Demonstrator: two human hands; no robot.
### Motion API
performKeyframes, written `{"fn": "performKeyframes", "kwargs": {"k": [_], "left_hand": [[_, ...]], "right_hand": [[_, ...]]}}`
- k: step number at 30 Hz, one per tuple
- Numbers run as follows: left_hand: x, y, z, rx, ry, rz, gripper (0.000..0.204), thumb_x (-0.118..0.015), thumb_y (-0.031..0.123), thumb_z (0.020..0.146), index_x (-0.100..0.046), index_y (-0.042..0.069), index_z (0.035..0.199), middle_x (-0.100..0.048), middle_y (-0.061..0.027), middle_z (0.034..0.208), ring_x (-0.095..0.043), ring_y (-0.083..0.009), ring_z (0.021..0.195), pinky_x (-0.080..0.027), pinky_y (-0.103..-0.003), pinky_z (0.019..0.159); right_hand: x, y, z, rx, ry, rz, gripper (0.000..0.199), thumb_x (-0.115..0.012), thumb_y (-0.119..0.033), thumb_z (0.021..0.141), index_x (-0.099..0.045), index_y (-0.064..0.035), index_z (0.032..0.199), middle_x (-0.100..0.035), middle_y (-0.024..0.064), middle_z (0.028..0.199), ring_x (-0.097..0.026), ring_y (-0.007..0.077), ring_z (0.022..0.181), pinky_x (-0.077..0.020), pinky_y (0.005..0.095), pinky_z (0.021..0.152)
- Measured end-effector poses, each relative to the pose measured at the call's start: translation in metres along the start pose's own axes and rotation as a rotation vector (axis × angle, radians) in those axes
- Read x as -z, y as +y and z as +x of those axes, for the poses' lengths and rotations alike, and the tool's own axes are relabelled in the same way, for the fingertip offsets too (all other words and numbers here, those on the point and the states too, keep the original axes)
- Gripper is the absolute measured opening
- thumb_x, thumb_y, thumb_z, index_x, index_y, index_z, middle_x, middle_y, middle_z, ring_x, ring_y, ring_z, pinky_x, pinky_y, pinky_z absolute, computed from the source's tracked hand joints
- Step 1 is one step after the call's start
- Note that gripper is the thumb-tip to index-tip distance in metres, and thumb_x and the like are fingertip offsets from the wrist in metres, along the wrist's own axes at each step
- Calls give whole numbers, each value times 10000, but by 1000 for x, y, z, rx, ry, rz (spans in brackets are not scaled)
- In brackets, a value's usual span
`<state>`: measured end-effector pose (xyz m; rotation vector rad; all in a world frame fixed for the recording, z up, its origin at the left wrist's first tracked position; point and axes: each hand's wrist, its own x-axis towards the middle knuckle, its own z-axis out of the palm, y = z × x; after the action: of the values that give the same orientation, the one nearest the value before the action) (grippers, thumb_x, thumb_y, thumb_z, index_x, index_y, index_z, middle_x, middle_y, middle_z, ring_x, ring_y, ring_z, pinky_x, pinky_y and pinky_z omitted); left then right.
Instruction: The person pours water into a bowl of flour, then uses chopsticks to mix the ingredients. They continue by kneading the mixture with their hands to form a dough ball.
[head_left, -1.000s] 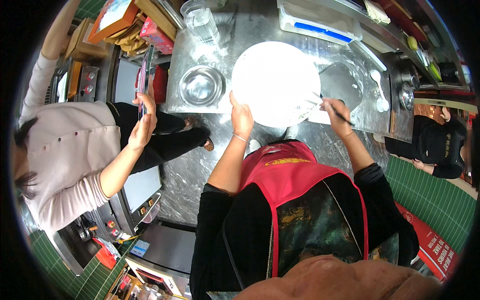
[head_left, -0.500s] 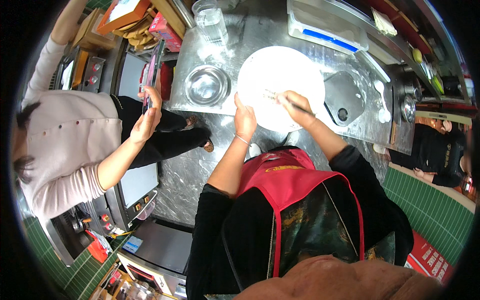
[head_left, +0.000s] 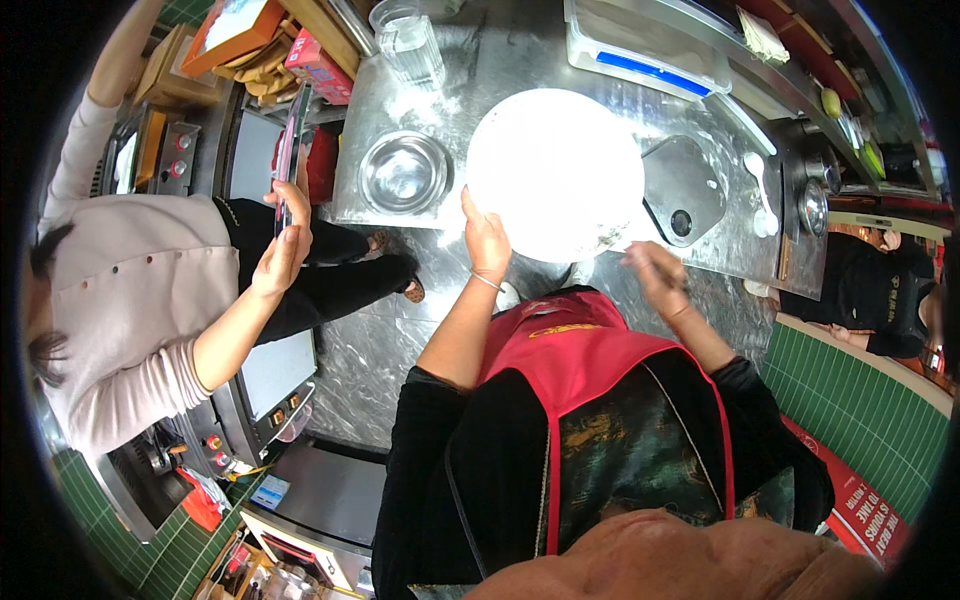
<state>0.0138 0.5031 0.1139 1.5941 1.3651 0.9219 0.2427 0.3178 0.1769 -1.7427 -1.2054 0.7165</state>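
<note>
A large white round plate (head_left: 555, 170) lies on the steel counter (head_left: 470, 70) in front of me. My left hand (head_left: 486, 238) grips its near left rim, fingers on top of the edge. My right hand (head_left: 655, 275) is blurred at the plate's near right edge, its fingers curled around a thin stick that barely shows. A red apron over black sleeves fills the lower part of the view.
A steel bowl (head_left: 403, 172) sits left of the plate, with a clear jug (head_left: 405, 42) behind it. To the right are a black board (head_left: 683, 190) and a white spoon (head_left: 758, 178). A person in a pale top (head_left: 130, 290) stands at left holding a phone (head_left: 289, 150).
My right hand has swept from the right of the plate, across its middle, back to its near right edge. My left hand stays on the rim. The person at left keeps the phone raised.
</note>
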Motion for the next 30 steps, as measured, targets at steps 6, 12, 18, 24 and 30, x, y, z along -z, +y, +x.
{"fn": "performKeyframes", "kwargs": {"k": [6,12,18,24,30], "left_hand": [[8,2,0,-11,-53,63,632,-385,28,900,-138,-19,1480,-617,-298,1068,-635,-392,944,-486,-425,832],[7,0,3,-2,-62,58,639,-391,33,903,-121,-21,1480,-613,-301,1072,-631,-401,937,-486,-432,827],[6,-2,2,37,-75,68,650,-401,29,900,-110,-18,1480,-620,-291,1081,-634,-402,945,-491,-430,835],[7,0,2,84,-100,102,648,-403,30,899,-114,-16,1477,-623,-292,1087,-636,-402,965,-491,-431,843],[8,-1,2,14,-85,86,649,-402,38,901,-104,-22,1475,-631,-290,1060,-640,-405,945,-493,-438,833]], "right_hand": [[-74,-23,83,599,-270,-192,289,-623,47,745,-654,-27,1023,-595,128,841,-612,268,726,-492,338,625],[-2,7,107,399,32,-127,202,-597,5,876,-668,-4,1065,-660,130,877,-674,223,780,-526,293,696],[-23,1,128,-143,110,374,218,-576,-127,968,-658,42,1077,-695,98,967,-676,161,864,-544,276,773],[-33,-4,53,47,-218,183,226,-575,-132,965,-645,51,1077,-695,132,944,-680,204,866,-537,302,800],[42,9,74,104,-11,-73,171,-599,-91,941,-672,30,1037,-685,126,938,-693,185,821,-536,283,734]]}}
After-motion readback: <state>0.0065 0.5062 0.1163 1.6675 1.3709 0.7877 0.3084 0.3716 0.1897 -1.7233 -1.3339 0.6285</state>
